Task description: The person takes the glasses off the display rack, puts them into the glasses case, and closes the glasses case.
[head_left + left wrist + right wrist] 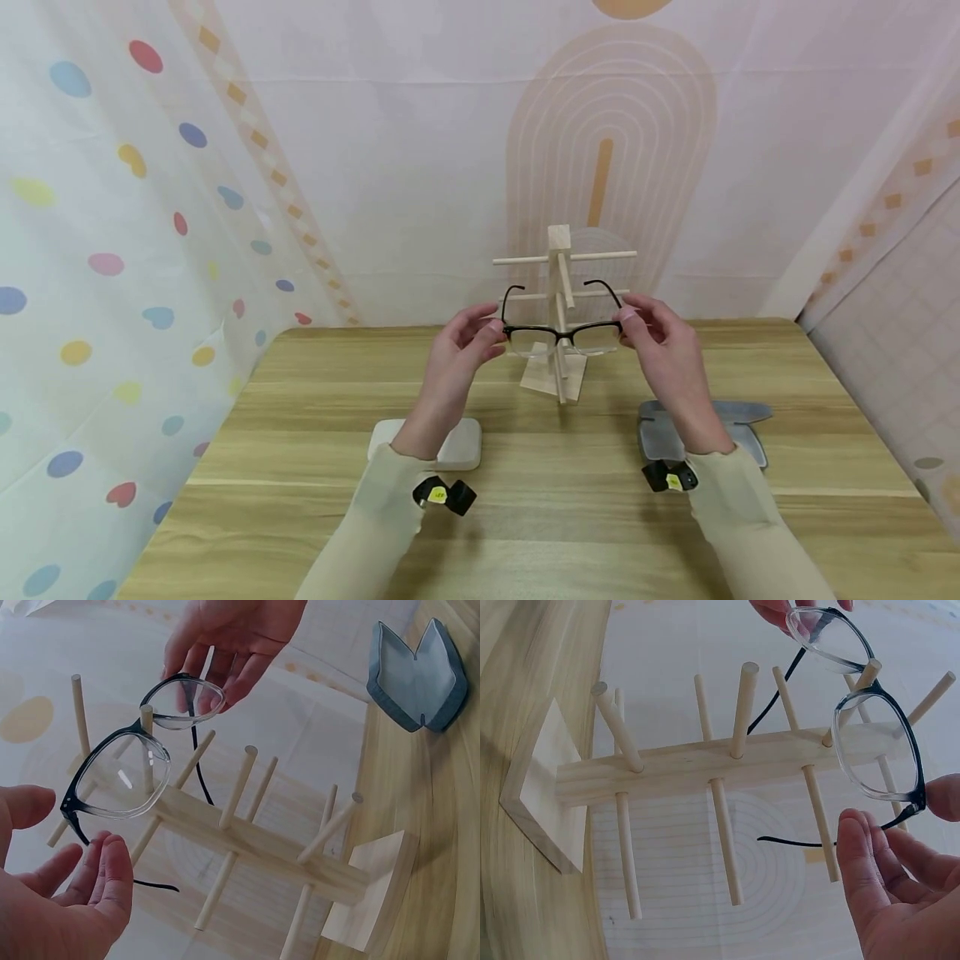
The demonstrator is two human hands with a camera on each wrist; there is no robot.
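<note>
1. Two bare hands hold one pair of glasses [567, 335] between them, raised over the table [555, 508] in front of a wooden rack [554, 275].
2. Left hand [453, 354]: thumb and fingers pinch the frame by the hinge at that end, the fingers curled under the temple.
3. Right hand [675, 358]: much the same grip at the opposite hinge, thumb on the corner, fingers bent beneath the temple.
4. The glasses have a black upper rim and clear lower rims; both temples are unfolded and point away from the wearer of the pale sleeves [360, 533], towards the rack. Their bridge lines up with the tip of a peg [868, 675]; whether the two touch, I cannot tell.
5. Pale glints show on a lens, and small light dots mark a hinge corner.
6. Each wrist carries a black camera [461, 497] with a yellow label [437, 495]. Dark marks are printed on the left one, too small for me to read with certainty; the right one is equally hard to make out.
7. Below the left wrist lies a white case [465, 446], partly covered by the arm. Under the right wrist a grey-blue case [658, 435] lies with its lid up.
8. Behind hangs a sheet [390, 167] patterned with coloured dots, hearts and a ribbed arch.
</note>
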